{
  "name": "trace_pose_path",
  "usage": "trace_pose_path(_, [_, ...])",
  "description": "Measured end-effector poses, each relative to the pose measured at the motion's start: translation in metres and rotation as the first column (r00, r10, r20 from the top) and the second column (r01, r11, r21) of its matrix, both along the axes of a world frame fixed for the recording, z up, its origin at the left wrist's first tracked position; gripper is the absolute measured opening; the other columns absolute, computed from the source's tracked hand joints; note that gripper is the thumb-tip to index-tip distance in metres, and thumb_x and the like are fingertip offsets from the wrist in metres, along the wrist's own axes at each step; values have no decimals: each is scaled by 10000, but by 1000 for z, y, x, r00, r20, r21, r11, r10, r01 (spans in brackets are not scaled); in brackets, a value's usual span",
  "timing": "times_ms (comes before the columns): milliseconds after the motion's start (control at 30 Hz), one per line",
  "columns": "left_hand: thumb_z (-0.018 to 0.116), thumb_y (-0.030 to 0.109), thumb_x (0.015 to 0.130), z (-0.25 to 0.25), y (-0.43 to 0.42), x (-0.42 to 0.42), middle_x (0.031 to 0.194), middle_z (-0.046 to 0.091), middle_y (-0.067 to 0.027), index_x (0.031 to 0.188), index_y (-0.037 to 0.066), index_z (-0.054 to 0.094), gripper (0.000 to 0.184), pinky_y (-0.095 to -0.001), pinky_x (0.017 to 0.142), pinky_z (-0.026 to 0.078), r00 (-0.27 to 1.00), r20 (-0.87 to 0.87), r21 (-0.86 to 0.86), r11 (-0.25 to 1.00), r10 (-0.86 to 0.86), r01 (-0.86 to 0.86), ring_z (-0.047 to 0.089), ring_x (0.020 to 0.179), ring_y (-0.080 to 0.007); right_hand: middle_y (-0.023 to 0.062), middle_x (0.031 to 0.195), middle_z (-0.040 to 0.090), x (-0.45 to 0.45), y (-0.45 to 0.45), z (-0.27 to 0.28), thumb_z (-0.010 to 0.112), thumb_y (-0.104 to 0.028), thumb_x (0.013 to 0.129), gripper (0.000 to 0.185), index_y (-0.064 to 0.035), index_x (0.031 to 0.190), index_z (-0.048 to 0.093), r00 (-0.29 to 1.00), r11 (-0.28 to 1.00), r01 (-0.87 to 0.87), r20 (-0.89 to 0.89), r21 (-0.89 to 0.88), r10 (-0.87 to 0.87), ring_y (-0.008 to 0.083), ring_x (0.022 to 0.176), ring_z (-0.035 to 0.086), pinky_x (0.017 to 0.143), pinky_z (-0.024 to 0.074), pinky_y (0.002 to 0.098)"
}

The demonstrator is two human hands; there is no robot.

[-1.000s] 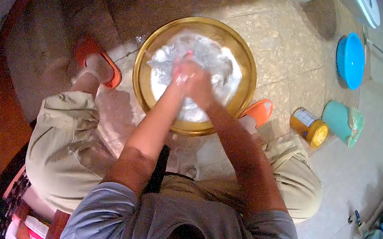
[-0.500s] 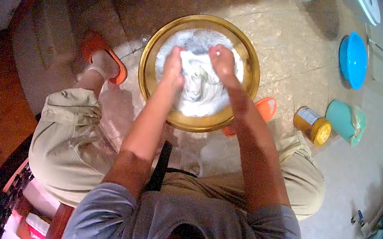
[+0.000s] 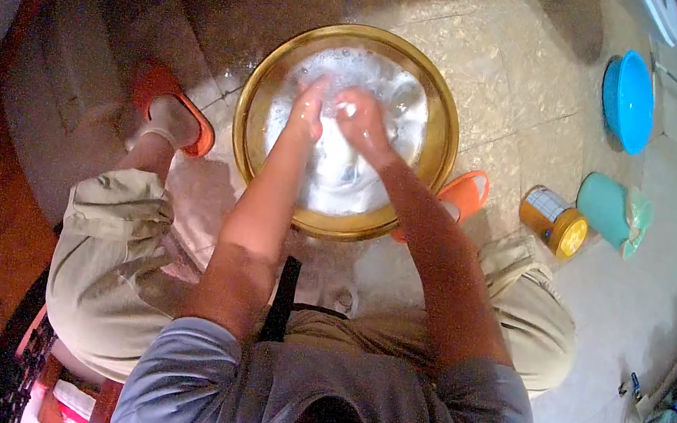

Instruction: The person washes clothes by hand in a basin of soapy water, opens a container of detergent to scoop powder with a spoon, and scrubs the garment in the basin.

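A wide brass-coloured basin on the floor between my feet holds sudsy water and a white cloth, much of it hidden under foam. My left hand is in the left half of the basin, its fingers closed on the cloth and somewhat blurred. Close beside it, my right hand is curled into a fist, with a bit of white showing at its fingers. Both hands are at the suds, a small gap apart.
A blue plastic basin leans at the right wall. Below it lie a yellow-lidded brown tub and a teal container. My feet wear orange slippers, one on each side of the brass basin.
My right hand has moved left, closer to my left hand. The cloth lies lower and flatter in the suds, with more foamy water showing on the right.
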State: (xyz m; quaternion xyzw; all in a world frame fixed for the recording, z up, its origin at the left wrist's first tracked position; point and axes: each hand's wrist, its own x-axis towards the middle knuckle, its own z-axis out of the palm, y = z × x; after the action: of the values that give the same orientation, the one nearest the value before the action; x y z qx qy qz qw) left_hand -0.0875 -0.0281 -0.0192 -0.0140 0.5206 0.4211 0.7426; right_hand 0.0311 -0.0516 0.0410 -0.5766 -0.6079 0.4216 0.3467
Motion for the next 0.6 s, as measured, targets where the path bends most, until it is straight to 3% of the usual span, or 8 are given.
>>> trace_pose_path(33, [651, 311, 795, -26, -10, -4, 996, 592, -95, 1125, 52, 517, 441, -343, 713, 507, 984, 167, 27, 998, -64, 60, 597, 855, -202, 140, 835, 616, -7, -9, 26, 598, -47, 668, 146, -35, 812, 622, 993, 995, -70, -93, 77, 77, 309, 815, 592, 799, 461, 371])
trace_pose_path(167, [612, 286, 845, -43, -45, 11, 1023, 582, -101, 1147, 47, 514, 397, -292, 723, 494, 998, 57, 493, 869, 22, -47, 586, 835, -189, 141, 774, 575, -30, -27, 72, 636, -144, 679, 121, -89, 783, 610, 975, 948, -146, 205, 283, 89, 352, 742, 572, 653, 480, 425])
trace_pose_path(233, [542, 334, 884, 15, -55, 20, 1008, 570, -103, 1064, 28, 542, 355, -358, 786, 455, 843, 455, -49, 953, 287, -299, 551, 881, -189, 143, 774, 573, -14, -13, 39, 629, -164, 702, 121, -96, 799, 603, 978, 916, -64, 209, 397, -22, 357, 732, 571, 619, 475, 433])
trace_pose_path(300, [507, 346, 897, 77, -45, 27, 996, 564, -105, 1028, 37, 550, 339, -378, 821, 425, 993, -2, 15, 993, 119, -119, 531, 914, -193, 144, 776, 573, 9, -5, 9, 612, -165, 725, 124, -91, 823, 595, 921, 973, 2, 378, 231, -92, 361, 723, 569, 620, 471, 432])
trace_pose_path(433, [509, 331, 879, 93, -31, 8, 987, 556, -123, 1018, 35, 571, 333, -377, 872, 385, 768, -640, 283, 921, -28, 269, 498, 967, -224, 155, 1006, 578, 40, -1, 19, 573, -244, 773, 238, -103, 961, 603, 885, 996, 65, 457, 59, -85, 377, 802, 568, 708, 449, 497])
trace_pose_path(467, [515, 330, 871, 93, -28, -2, 1001, 556, -127, 1027, 32, 573, 341, -382, 880, 380, 678, -735, 353, 854, 1, 382, 493, 988, -236, 148, 1086, 545, 45, -9, 22, 581, -251, 764, 297, -119, 1030, 583, 862, 989, -13, 503, 148, -64, 382, 897, 534, 766, 416, 520])
trace_pose_path(533, [529, 295, 848, 85, -41, -4, 1228, 466, -157, 1207, 109, 500, 405, -456, 923, 363, 23, -999, 39, 702, 33, 711, 467, 1108, -317, 134, 1246, 478, 47, -28, 26, 597, -265, 748, 440, -153, 1169, 541, 810, 931, -185, 585, 315, -37, 390, 1087, 466, 884, 350, 565])
trace_pose_path(600, [525, 285, 847, 99, -72, 10, 1362, 361, -173, 1320, 183, 424, 494, -500, 951, 344, -507, -862, -413, 585, -4, 698, 436, 1165, -370, 97, 1455, 237, 34, -62, 6, 599, -391, 737, 657, -210, 1336, 398, 558, 961, -277, 811, -16, 174, 409, 1281, 252, 983, 147, 660])
